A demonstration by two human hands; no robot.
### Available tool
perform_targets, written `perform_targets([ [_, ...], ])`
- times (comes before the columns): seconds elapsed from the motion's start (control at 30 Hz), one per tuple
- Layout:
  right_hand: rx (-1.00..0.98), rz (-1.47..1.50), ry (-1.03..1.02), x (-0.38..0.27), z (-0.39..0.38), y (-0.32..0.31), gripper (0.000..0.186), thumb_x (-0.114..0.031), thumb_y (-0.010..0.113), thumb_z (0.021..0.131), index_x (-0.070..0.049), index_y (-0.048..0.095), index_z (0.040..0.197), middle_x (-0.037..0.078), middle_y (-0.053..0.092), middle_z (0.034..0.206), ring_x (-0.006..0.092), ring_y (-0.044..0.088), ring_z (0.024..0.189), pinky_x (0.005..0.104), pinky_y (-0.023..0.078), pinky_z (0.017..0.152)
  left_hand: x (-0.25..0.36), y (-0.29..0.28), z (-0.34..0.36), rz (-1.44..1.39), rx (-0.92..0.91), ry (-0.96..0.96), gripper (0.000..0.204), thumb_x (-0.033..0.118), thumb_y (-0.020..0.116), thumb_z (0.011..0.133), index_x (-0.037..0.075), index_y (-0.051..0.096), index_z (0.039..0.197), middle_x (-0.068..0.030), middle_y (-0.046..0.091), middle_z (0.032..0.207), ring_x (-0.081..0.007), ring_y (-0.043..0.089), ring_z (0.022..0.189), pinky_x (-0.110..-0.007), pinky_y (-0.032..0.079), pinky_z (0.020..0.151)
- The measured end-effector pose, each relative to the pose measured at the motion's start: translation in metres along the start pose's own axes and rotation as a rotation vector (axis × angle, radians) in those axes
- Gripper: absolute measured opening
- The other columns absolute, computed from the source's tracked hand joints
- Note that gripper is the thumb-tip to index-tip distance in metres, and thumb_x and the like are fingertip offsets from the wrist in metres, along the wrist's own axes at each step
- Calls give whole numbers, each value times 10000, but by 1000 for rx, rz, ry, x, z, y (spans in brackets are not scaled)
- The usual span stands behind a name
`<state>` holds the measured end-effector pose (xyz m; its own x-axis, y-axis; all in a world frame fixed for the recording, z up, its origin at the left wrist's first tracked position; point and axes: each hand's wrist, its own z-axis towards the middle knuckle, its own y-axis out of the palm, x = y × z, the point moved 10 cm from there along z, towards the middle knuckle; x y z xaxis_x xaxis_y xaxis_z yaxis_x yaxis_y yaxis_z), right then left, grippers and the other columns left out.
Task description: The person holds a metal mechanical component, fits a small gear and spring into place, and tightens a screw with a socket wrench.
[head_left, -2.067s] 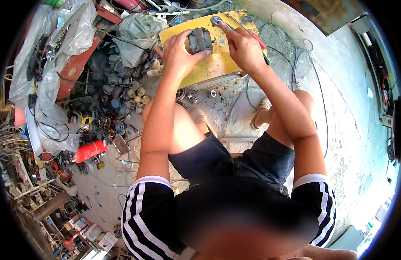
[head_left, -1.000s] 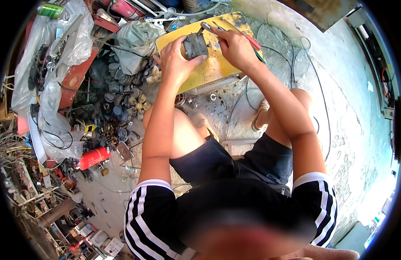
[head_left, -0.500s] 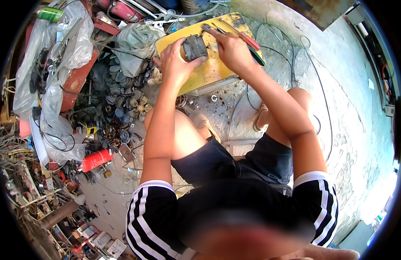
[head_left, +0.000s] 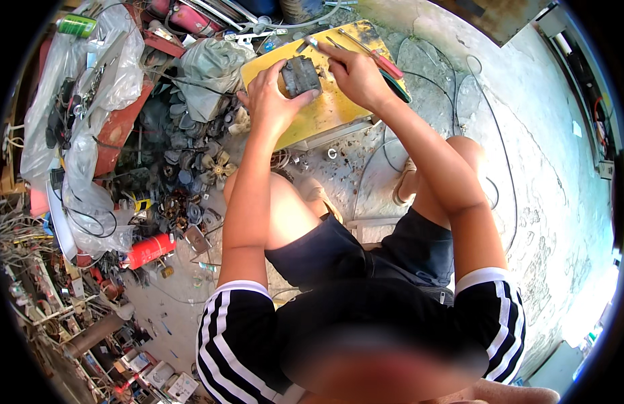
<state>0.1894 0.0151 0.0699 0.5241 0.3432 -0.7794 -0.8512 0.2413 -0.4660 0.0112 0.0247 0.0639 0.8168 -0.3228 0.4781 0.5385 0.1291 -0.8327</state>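
Note:
My left hand (head_left: 270, 101) grips a grey, grimy metal housing (head_left: 302, 75) resting on a scuffed yellow board (head_left: 295, 126), fingers around its left side and thumb at the lower edge. Just right of it, my right hand (head_left: 357, 77) is closed on a ratchet wrench (head_left: 312, 42), whose end sits above the housing's upper right corner; much of the wrench is hidden by the fingers. Beside that hand lie a screwdriver with a red handle (head_left: 387, 64) and a green-handled tool (head_left: 399, 91).
A heap of metal parts (head_left: 184, 175), plastic bags (head_left: 116, 81) and a red cylinder (head_left: 150, 250) crowd the left. Black cables (head_left: 454, 101) run over the concrete floor (head_left: 527, 161) at right. A rusty metal panel (head_left: 487, 20) is at top right.
My right hand and the wrench have moved left toward the housing, the wrench now angled differently. My left hand and the housing have shifted slightly left and down in view.

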Motion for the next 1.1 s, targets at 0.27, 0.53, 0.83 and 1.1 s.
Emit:
perform_targets([
  [0.27, -51, -66, 147, 16, -1, 5, 368, -123, 492, 904, -134, 666, 1228, 251, 672, 891, 409, 656, 816, 480, 524, 779, 1, 0, -1, 13, 6, 9, 867, 489, 863, 605, 139, 547, 1332, -119, 584, 1277, -326, 482, 1249, -565, 193, 1081],
  [0.53, -54, -122, 4, 11, -5, 6, 366, -121, 513, 914, -123, 646, 1255, 256, 664, 866, 383, 665, 777, 453, 527, 726, -1, 2, 0, 22, -4, 5, 868, 486, 862, 608, 158, 535, 1342, -115, 577, 1288, -327, 483, 1248, -588, 192, 1080],
  [0.83, -101, -41, 211, 28, 0, -7, 389, -155, 514, 946, -108, 601, 1322, 167, 708, 921, 200, 647, 731, 326, 512, 723, 6, -1, 0, 41, -37, -41, 926, 539, 849, 606, 146, 517, 1376, -134, 553, 1322, -329, 467, 1271, -540, 226, 1085],
  [1.1, -192, 171, 388, 38, -9, 10, 392, -172, 504, 923, -64, 619, 1282, 214, 687, 1099, 310, 674, 1012, 356, 497, 907, 5, 2, -1, 97, -36, -53, 970, 606, 831, 591, 160, 515, 1392, -145, 541, 1297, -324, 467, 1259, -494, 262, 1076],
])
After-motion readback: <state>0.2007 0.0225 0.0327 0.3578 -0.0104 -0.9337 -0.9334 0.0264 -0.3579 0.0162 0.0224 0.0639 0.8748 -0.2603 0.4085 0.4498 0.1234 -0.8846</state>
